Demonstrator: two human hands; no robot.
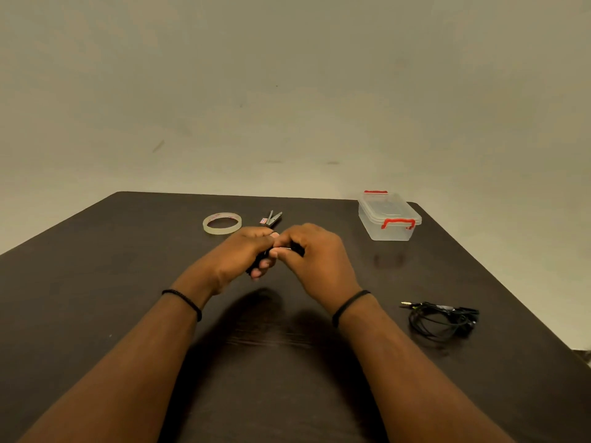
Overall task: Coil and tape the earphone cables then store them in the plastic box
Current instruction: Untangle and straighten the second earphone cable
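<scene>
Both hands meet above the middle of the dark table (112, 282), fingers curled, sharing one small black bundle. Left hand (238, 255) grips the earphone cable bundle (259, 262), whose dark strands show below its fingers; the bundle's long axis appears to slant from near-left to far-right. Right hand (311, 255) pinches at the bundle's far-right end, where a pale strip, probably tape, shows between the fingertips; I cannot tell whether it is already stuck down.

Near-right of the grip, well apart, a second earphone cable (443, 318) lies loosely looped on the table, jack plug pointing left toward the hands. No tape is visible on it. The right hand is the nearer one.

Just beyond the grip lie the scissors (271, 218), blades pointing away, handles hidden behind the hands. Beyond-left sits the clear tape roll (222, 223), flat.

Far-right of the grip, the plastic box (388, 217) stands with its lid on, red clips at both ends.

Judgement: taping of the first bundle is under way. Storing needs the lid off first; the box lies on the right hand's side.
</scene>
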